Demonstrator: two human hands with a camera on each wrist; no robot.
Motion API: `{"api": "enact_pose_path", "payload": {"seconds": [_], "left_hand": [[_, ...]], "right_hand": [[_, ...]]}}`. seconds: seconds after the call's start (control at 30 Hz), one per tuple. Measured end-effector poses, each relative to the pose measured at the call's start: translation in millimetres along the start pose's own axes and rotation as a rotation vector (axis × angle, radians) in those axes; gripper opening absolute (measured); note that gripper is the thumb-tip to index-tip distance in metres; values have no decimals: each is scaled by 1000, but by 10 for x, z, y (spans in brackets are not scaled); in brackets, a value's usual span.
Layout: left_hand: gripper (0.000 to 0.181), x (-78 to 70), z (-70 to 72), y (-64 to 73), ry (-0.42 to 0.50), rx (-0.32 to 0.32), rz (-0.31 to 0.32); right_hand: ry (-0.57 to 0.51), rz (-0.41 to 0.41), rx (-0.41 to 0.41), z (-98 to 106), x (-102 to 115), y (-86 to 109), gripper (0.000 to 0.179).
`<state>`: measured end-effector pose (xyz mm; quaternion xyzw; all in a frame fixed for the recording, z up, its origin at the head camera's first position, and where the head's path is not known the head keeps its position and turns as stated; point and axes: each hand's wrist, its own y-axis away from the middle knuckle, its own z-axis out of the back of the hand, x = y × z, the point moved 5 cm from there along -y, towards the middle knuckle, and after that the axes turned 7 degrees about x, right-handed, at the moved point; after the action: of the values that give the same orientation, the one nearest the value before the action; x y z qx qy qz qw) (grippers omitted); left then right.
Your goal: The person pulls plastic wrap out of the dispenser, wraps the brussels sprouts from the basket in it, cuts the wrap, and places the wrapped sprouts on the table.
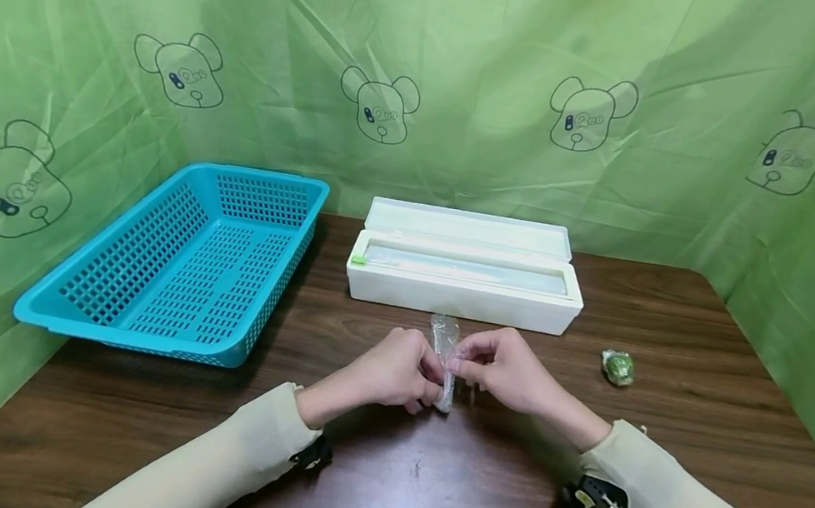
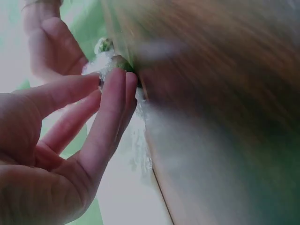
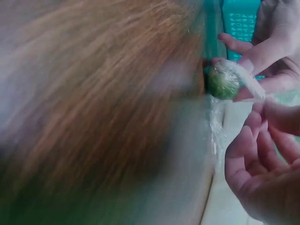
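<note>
Low over the table, my left hand (image 1: 402,369) holds a small round green fruit (image 3: 221,83) between fingers and thumb. Clear cling film (image 1: 445,335) wraps the fruit, and a loose length of it stretches toward the white box. From the other side, my right hand (image 1: 503,368) pinches a gathered strip of the film (image 3: 252,85), drawn out from the fruit. In the left wrist view the green fruit (image 2: 122,63) shows just past the left fingertips; in the head view the hands mostly hide it.
Behind the hands stands a white cling film box (image 1: 459,295), its lid raised and a green slider at its left end. On the right lies another film-wrapped green fruit (image 1: 619,369). A blue plastic basket (image 1: 246,349) sits at the left, and green sheeting surrounds the wooden table.
</note>
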<state>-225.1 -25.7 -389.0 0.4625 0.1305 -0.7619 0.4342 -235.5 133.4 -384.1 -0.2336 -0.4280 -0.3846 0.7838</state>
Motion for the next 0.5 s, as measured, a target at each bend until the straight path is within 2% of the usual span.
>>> {"api": "enact_pose_path", "payload": {"seconds": [0.13,0.27,0.4,0.5], "left_hand": [[8,-8,4,12,0,-13,6],[10,-28,15,19,-51,-31,0],[18,-62,20,30,-118,-52,-39],[22,-66,16,43,-112,-59,-56]], "right_hand": [[-58,-106,-33,-42,-78,-53,6],[-57,-187,-49,-97,-128,-95,6],[25,-185,-55,-153,-133,-133,6],[98,-165,-60,-180,-131,-142,8]]}}
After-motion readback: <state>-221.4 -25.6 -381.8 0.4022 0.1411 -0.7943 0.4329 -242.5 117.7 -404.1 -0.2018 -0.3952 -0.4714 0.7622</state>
